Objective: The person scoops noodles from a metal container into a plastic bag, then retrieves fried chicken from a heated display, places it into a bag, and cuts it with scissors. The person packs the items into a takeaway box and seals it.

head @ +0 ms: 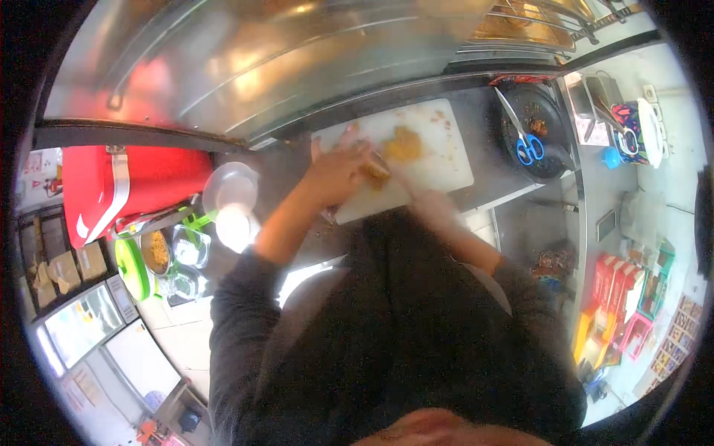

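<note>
A white cutting board [440,167] lies on the dark counter before me. My left hand [343,167] rests over the board's left part, fingers bent on a piece of yellow-brown food [375,171]. My right hand [438,207] is blurred at the board's near edge, closed around what looks like a knife handle; the blade is mostly too blurred to make out, near the food. A mound of yellow chopped food [404,144] lies on the board beyond my hands. Small reddish bits are scattered towards its far right corner.
Blue-handled scissors [529,146] lie across a round black pan [544,111] on the right. To the left stand a clear plastic bowl [231,184], a red insulated box [150,189] and a container of crumbly food [157,252]. A steel hood or panel [268,61] spans the far side.
</note>
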`<state>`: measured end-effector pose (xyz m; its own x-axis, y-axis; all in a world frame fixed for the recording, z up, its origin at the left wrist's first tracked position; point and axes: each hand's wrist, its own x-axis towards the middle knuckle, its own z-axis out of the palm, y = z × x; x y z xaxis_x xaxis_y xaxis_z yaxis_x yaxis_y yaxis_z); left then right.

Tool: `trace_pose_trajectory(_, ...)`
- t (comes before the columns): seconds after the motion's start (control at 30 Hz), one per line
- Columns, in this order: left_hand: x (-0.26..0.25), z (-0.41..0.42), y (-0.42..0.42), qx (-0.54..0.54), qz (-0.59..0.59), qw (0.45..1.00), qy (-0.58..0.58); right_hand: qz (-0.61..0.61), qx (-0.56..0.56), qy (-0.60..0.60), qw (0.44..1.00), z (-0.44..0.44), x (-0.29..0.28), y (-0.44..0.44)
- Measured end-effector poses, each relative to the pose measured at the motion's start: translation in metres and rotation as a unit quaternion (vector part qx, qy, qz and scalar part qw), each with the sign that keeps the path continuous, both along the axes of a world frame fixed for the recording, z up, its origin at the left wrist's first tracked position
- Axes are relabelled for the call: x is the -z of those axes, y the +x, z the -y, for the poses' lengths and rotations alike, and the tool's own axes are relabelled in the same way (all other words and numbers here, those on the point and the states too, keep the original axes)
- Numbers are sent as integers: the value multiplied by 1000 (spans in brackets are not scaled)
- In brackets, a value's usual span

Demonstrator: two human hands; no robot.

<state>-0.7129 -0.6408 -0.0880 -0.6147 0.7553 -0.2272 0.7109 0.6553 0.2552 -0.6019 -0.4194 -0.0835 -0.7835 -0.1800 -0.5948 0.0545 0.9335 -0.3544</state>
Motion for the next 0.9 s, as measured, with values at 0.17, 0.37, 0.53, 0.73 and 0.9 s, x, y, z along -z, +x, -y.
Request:
trace_pose_trajectory(0.17, -11, 9, 19, 8, 40, 999, -23, 38, -35, -4, 999, 6, -10, 16)
trace_pose_trajectory(0.37, 9, 9, 28, 11, 28, 999, -36, -154, -65, -28, 986, -3, 40, 44)
trace_pose_trajectory(0.53, 19, 5, 31, 7, 3, 998, -54, 0, -30, 23, 999, 11, 25, 21)
trace_pose_trajectory(0.73, 3, -14, 13, -50, 24, 991, -120, -81, -31, -17, 996, 18, 37, 8)
trace_pose_trajectory(0.9, 12, 0, 9, -78, 55, 994, -50, -7, -3, -14, 1000, 20, 9, -10)
